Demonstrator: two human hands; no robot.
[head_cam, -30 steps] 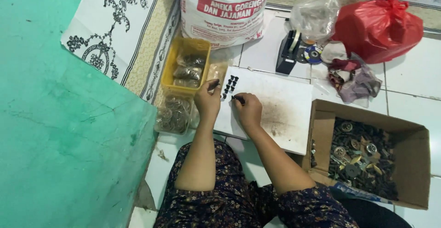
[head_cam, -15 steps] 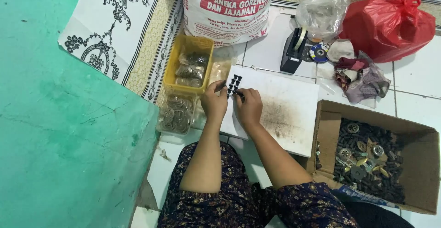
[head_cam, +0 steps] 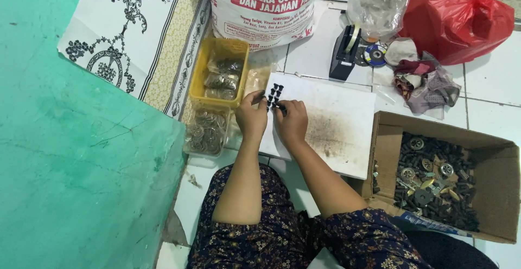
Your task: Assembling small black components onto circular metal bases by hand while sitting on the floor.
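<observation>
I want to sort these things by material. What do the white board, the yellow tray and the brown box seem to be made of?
White board: probably coated wood or plastic; flat, stiff, smudged dark in the middle. Yellow tray: likely plastic; bright even colour, thin moulded rim. Brown box: cardboard; matt brown walls with folded flaps.

head cam | looks steeply down from above | mid-range | white board (head_cam: 331, 128) centred
</observation>
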